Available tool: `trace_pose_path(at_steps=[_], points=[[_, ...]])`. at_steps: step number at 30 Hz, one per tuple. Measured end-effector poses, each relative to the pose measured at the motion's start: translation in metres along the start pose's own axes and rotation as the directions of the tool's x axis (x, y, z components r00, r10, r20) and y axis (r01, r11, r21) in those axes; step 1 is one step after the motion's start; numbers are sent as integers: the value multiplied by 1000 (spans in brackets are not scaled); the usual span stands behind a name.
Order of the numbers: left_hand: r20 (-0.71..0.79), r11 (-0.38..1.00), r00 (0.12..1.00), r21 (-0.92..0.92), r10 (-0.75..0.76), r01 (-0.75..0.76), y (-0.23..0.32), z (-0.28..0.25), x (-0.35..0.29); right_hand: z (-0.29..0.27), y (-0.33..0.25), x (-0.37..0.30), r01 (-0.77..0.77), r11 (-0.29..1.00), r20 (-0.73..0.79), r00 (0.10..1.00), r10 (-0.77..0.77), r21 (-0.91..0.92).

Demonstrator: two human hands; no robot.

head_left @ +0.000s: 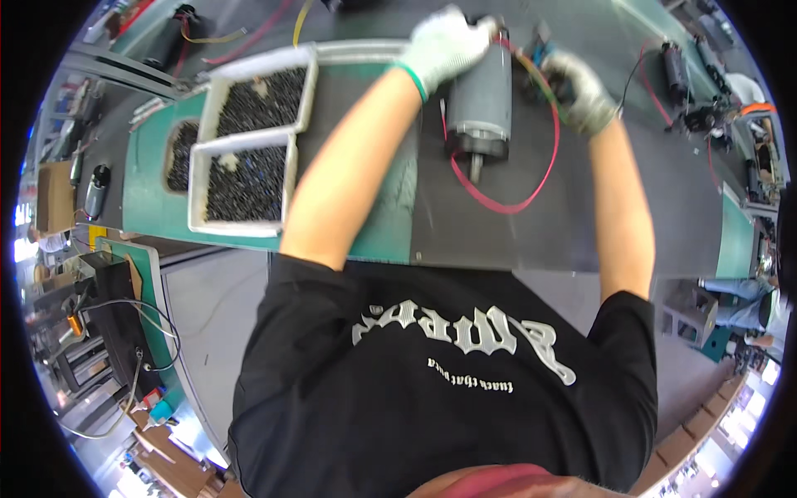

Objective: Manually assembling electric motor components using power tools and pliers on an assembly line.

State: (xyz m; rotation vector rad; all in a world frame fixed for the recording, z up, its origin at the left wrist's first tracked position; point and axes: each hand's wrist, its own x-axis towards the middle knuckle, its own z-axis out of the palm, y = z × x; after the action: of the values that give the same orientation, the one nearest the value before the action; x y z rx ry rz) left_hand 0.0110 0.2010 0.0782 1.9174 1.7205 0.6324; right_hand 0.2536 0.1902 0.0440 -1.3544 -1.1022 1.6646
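Head view: touching the far end of a grey motor (483,100) with the gloved left hand (452,46).

Lies on the dark worktop (564,236), in front of the body, shaft (476,168) toward the wearer. Curls over the motor's end at left; cannot tell whether gripping the motor or a wire. Bends inward at right, with the right hand (579,93) close to a blurred blue-and-dark thing (542,51); cannot tell whether holding it. Loops below the shaft in a red wire (506,209). Shows, farther left, two white trays (309,91) full of small black parts (257,104).
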Motion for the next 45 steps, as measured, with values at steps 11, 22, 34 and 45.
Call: trace_pose_path(at_steps=[11,22,34,45], points=[[-354,833,925,-464,136,-300,45,-36,-92,61,-24,-123,550,781,0,818,-575,296],[-467,511,643,-390,607,-766,37,-57,-146,80,-111,-229,436,-61,388,718,-578,-898],[-545,283,461,-381,700,-880,19,-51,-144,6,-67,-121,342,-310,436,402,-805,-887],[-397,479,644,-442,654,-759,37,-39,-129,108,38,-164,444,894,-283,850,-444,-69]])
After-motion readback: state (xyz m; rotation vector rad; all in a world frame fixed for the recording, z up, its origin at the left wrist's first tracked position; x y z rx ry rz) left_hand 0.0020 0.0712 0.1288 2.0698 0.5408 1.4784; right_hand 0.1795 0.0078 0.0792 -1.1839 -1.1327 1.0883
